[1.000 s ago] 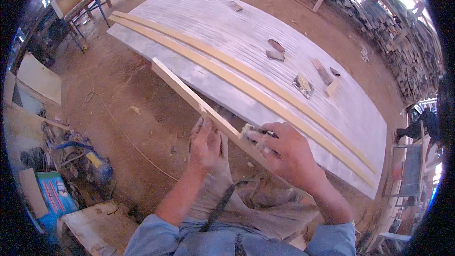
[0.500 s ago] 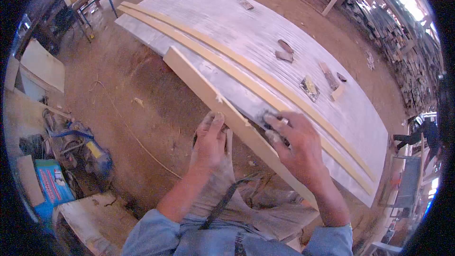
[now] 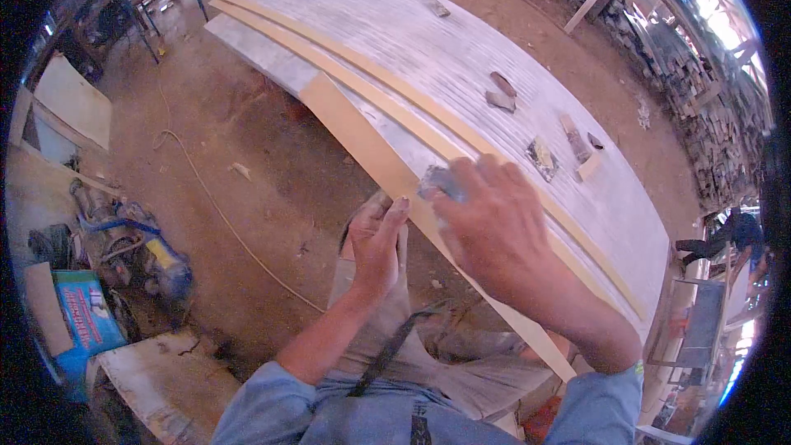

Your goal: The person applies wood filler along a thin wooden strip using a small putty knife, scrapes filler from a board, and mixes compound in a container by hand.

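A long, narrow wooden board (image 3: pixel 354 133) slants across in front of me, its far end beside the pale table's near edge. My left hand (image 3: pixel 376 239) is closed on the board's left edge around the middle, thumb on the upper side. My right hand (image 3: pixel 498 227), slightly blurred, is closed on a small grey folded piece (image 3: pixel 441 184) at the board's face; its material is not clear. Just beyond, two light wooden strips (image 3: pixel 375 97) lie side by side along a pale ridged tabletop (image 3: pixel 395 16).
On the tabletop lie several small scraps (image 3: pixel 542 158) and dark folded pieces (image 3: pixel 501 92). A blue machine (image 3: pixel 161 259) and a blue box (image 3: pixel 86 313) stand at left, with a cord (image 3: pixel 222 218) across the floor. Stacked wood (image 3: pixel 692 91) fills the right; a person (image 3: pixel 741 235) bends there.
My right hand has moved up and left along the board with the grey piece. The board's face has turned more toward me, and the pale flecks on it no longer show.
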